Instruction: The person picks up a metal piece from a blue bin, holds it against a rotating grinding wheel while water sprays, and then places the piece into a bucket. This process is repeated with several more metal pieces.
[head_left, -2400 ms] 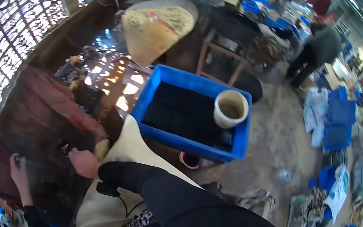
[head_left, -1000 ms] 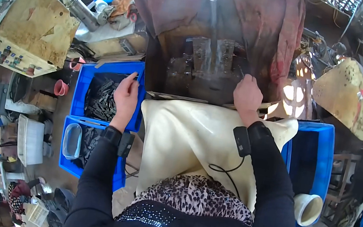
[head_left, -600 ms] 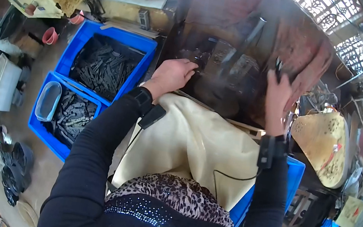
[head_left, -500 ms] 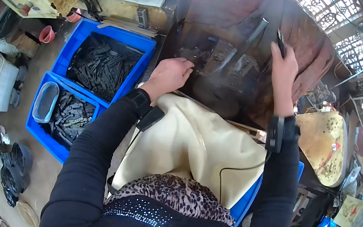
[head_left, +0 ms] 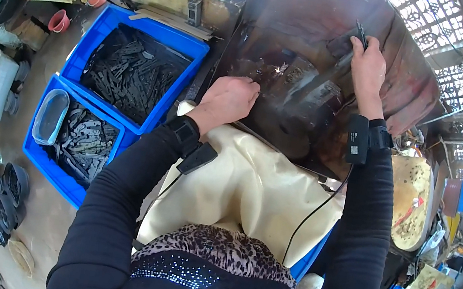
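My right hand (head_left: 368,72) is closed on a slim dark metal piece (head_left: 361,28), which points away from me past the fingertips. It hovers over the far right part of a dark brown, wet-looking basin (head_left: 333,128), close to the upper end of a slanting metal pipe (head_left: 332,69). At the basin's near left side is my left hand (head_left: 229,102), fingers curled together. Its fingertips are partly hidden, and what they hold, if anything, cannot be made out. Between the hands, shiny blocky parts lie in the basin, blurred by haze or spray.
Two blue crates stand at my left, the farther crate (head_left: 195,67) and the nearer crate (head_left: 36,147), both filled with dark flat metal pieces. A clear tub (head_left: 51,118) sits in the nearer one. A cream apron (head_left: 262,181) covers my lap. Brown sheeting (head_left: 406,82) hangs behind the basin.
The view has shifted slightly. My right hand has come closer to the pipe's upper end, with the slim piece still in it. My left hand stays at the basin's near left side.
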The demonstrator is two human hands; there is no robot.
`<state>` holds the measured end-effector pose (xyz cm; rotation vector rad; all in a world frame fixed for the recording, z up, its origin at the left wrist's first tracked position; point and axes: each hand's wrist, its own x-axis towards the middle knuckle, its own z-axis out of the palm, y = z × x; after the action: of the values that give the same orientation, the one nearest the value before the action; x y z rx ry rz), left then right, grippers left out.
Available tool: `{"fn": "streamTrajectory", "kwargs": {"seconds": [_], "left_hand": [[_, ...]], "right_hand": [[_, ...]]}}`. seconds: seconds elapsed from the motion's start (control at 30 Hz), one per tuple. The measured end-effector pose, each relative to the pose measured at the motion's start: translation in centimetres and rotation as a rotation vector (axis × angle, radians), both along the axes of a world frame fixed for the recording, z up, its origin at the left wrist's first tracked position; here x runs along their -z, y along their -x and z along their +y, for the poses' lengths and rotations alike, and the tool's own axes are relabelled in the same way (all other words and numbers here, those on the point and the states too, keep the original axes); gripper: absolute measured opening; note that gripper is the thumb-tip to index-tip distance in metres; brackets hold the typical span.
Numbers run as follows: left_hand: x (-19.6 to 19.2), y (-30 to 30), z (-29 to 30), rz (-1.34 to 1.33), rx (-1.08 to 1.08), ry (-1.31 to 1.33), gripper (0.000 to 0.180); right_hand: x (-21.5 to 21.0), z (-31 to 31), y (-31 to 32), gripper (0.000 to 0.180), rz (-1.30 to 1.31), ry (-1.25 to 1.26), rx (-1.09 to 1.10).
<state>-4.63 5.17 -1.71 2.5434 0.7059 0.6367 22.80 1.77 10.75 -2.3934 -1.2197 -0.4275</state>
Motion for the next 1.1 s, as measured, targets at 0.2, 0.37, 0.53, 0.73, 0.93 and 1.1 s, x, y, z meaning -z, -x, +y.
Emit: {"fn": "streamTrajectory", "kwargs": {"seconds": [0.2,0.37,0.53,0.73,0.93,1.1], "left_hand": [[-0.1,0.3,0.1,0.064,-0.016,0.001,0.013],[-0.4,0.1,0.3,0.078,-0.013,-0.006,0.014],[-1.0,-0.8,-0.1,0.083,0.000,-0.003,0.015],[0.0,0.4,0.3,0.057,-0.020,0.029,0.014],[-0.1,-0.4,-0.1,0.013,0.028,0.009,0.014],[0.0,-0.4,0.0,0.061,0.027,-0.054,0.015]], "right_hand": [[-0.1,0.3,0.4,0.043,-0.006,0.040,0.042],[-0.3,0.2,0.2,0.043,-0.008,0.033,0.032],[-1.0,-3.4,0.5,0.040,0.013,-0.082,-0.067],[0.5,-13.6,11.0,0.024,0.197,-0.158,-0.212],[4.6,-21.5,15.7,0.033,0.107,-0.124,-0.343],[7.8,-24.6,16.8,0.024,0.073,0.047,-0.527]]}}
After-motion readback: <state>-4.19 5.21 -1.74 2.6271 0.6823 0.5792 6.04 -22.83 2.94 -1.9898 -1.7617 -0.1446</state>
